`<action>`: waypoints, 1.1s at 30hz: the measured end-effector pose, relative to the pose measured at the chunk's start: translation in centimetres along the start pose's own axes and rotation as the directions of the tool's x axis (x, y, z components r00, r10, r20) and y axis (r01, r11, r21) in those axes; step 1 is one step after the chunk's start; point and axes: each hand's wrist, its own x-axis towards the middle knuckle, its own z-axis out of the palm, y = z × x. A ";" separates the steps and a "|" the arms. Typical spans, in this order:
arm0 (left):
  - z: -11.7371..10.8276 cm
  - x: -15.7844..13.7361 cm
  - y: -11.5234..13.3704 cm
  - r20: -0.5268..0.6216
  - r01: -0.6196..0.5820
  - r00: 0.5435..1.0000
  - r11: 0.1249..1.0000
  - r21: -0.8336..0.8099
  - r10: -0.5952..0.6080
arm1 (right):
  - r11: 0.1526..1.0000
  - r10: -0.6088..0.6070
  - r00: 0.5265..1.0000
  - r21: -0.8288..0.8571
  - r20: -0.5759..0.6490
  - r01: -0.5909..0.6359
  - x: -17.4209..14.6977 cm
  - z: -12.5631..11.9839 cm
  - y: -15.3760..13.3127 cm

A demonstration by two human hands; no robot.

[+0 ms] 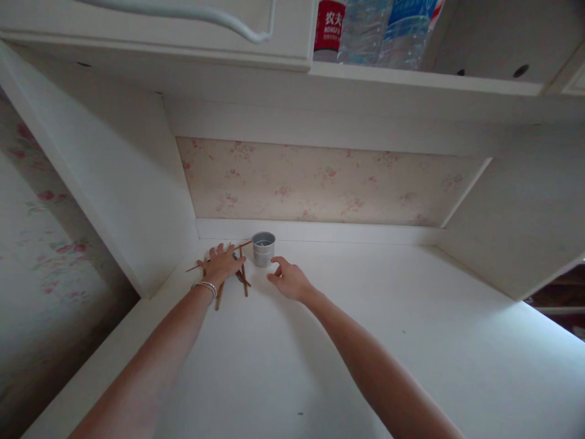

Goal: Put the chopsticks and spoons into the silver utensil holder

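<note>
My left hand [222,264], with a bracelet on its wrist, lies spread over several thin brown sticks [246,286], which look like chopsticks. They lie crossed at different angles on the white surface, partly hidden under my palm and fingers. A grey cylindrical cup [264,251] with small holes in its side stands upright just right of the sticks. Close to the cup's lower right side is my right hand [289,278]. Its thumb and index finger are apart with nothing between them; whether a fingertip touches the cup I cannot tell.
The white countertop [347,317] runs between a left side panel [114,164] and a right side panel [525,201]. Floral wallpaper [311,183] covers the back. Overhead, a cabinet with a curved handle [219,18] hangs beside an open shelf holding plastic bottles [365,30].
</note>
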 end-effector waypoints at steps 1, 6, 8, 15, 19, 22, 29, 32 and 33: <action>0.4 0.3 -0.1 0.006 -0.009 1.000 1.000 0.009 0.009 | 1.000 0.005 1.000 -0.019 -0.002 -0.005 0.5 -0.1 -0.1; 1.2 0.8 -0.3 -0.009 -0.060 0.998 0.997 0.055 0.061 | 0.994 0.038 0.999 -0.104 -0.008 -0.039 3.1 -0.9 -0.9; 1.1 0.5 -0.3 -0.022 -0.070 0.997 0.995 0.069 0.072 | 0.985 0.041 0.999 -0.165 -0.014 -0.043 4.1 -1.2 -1.3; 1.0 -2.4 -0.6 -0.043 -0.142 0.989 0.988 0.054 0.144 | 0.963 0.007 1.000 -0.269 -0.013 -0.010 5.3 -0.9 -2.2; 1.0 -4.5 -1.1 -0.093 -0.151 0.984 0.987 0.045 0.155 | 0.961 0.020 0.998 -0.274 -0.054 -0.034 4.7 -0.4 -2.3; 0.7 -6.2 -1.4 -0.092 -0.140 0.986 0.990 0.027 0.141 | 0.961 0.035 0.995 -0.270 -0.091 -0.058 3.8 -0.7 -2.3; 0.0 -11.8 -1.5 -0.092 -0.249 0.964 0.968 0.000 0.248 | 0.973 0.032 0.987 -0.220 -0.155 -0.066 -2.2 -2.8 -1.0; 0.0 -14.3 -1.1 -0.074 -0.292 0.954 0.957 -0.002 0.291 | 0.991 0.010 0.978 -0.132 -0.207 -0.038 -6.2 -3.5 -0.1; 0.0 -15.0 -0.9 -0.066 -0.305 0.950 0.952 -0.003 0.304 | 0.994 0.005 0.973 -0.101 -0.229 -0.029 -7.7 -3.7 0.2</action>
